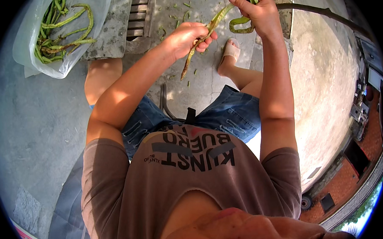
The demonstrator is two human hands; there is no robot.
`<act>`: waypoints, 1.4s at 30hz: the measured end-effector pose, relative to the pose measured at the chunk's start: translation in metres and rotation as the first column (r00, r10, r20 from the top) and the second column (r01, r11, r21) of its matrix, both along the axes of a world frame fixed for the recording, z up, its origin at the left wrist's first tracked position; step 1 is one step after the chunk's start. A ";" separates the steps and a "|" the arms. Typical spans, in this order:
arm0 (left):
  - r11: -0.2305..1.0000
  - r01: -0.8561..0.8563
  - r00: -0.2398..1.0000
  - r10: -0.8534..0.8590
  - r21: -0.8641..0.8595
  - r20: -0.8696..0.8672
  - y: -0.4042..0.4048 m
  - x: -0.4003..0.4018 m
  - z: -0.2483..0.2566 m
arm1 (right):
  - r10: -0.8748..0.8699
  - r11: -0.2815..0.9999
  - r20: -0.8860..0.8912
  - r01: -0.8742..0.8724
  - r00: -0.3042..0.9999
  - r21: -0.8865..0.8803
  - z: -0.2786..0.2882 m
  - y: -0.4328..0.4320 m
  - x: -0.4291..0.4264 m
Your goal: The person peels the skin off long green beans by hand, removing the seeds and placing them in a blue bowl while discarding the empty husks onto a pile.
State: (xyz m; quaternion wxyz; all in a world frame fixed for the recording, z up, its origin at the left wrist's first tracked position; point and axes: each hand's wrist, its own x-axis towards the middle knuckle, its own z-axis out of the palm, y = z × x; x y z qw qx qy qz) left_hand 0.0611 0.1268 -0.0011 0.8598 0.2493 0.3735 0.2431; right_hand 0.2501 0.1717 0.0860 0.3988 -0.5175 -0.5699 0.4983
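A long green bean pod (pixel 219 18), browned at its lower end, stretches between my two hands. My left hand (pixel 191 39) is closed around its lower part, and the brown, withered tip hangs below the fingers. Higher and to the right, my right hand (pixel 259 10) pinches the upper part, where the pod folds over. A curled green length of pod dangles beneath that hand; whether it is the same pod I cannot tell. At the upper left, a clear plastic bag (pixel 61 72) holds several long beans (pixel 67 22), some with brown patches.
The bag rests beside a mottled stone slab (pixel 111 36). Right of it stands a slatted wooden piece (pixel 139 17). Bits of green pod (pixel 186 15) are scattered on the concrete floor (pixel 205 66). A dark stick (pixel 321 9) reaches out beyond my right hand. My sandalled foot (pixel 230 52) is below.
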 end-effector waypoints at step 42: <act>0.944 -0.329 0.903 0.323 -0.026 0.283 0.031 -0.025 0.023 | -0.388 0.852 -0.752 0.519 0.533 -0.072 0.009 0.037 0.075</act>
